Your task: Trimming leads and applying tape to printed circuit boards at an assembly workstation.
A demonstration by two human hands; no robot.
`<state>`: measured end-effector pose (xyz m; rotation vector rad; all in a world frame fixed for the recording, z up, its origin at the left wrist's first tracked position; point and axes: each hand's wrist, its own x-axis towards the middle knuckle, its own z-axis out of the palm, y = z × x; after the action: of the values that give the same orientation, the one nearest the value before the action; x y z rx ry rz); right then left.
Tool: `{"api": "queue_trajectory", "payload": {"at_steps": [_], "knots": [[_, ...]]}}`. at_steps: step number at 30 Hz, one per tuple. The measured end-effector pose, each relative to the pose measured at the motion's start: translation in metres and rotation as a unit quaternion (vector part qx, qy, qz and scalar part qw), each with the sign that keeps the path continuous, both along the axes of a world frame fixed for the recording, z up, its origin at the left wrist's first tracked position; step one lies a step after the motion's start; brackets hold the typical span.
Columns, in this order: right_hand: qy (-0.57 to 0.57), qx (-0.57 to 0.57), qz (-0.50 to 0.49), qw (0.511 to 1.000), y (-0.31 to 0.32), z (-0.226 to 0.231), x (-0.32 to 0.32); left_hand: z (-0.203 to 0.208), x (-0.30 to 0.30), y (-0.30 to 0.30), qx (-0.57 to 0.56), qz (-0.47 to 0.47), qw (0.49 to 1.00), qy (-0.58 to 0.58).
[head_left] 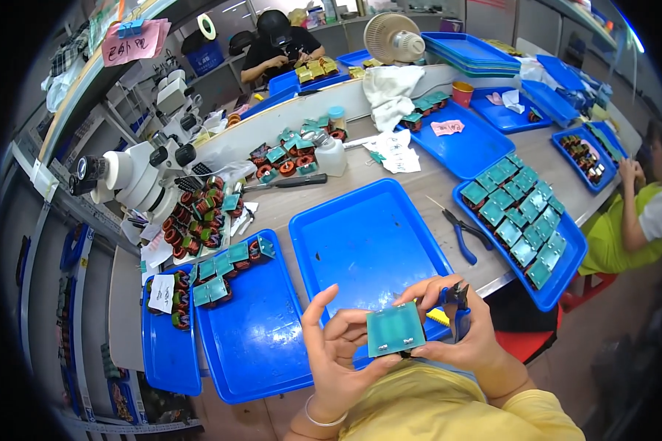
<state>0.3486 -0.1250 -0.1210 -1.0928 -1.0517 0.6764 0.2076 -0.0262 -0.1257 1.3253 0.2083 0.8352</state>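
A squarish green circuit board [390, 328] is sitting between the fingers of the left hand [334, 348] and right hand [482, 341], its flat side facing the wearer, silvery solder joints showing near its lower edge. Blue-handled pliers [461, 324] are resting in the right hand.

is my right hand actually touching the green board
Touching. The head view shows the right hand holding the green board, with the thumb against its lower right corner.

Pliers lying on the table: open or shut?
Open, going by the handles: the pliers lie with them spread apart. Jaw tips too small to confirm.
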Motion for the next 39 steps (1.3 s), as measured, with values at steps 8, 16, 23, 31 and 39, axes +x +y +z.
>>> {"api": "queue_trajectory", "payload": {"at_steps": [8,16,23,31,39], "knots": [[0.084,0.03,-0.009,0.996,-0.002,0.001,0.002,-0.008,0.003,0.0,-0.13,-0.068,0.989,-0.024],[0.09,-0.037,0.048,0.994,-0.006,0.005,0.011,-0.024,0.007,0.005,-0.241,-0.182,0.953,-0.033],[0.038,0.006,0.001,0.999,-0.006,0.0,0.01,-0.03,0.009,0.001,-0.353,-0.226,0.908,-0.026],[-0.094,0.004,-0.077,0.993,-0.006,0.005,0.006,-0.034,0.014,-0.009,-0.13,-0.114,0.985,0.003],[-0.099,0.07,-0.104,0.987,-0.004,-0.005,0.014,-0.017,0.015,-0.016,-0.289,-0.114,0.951,0.0]]}}
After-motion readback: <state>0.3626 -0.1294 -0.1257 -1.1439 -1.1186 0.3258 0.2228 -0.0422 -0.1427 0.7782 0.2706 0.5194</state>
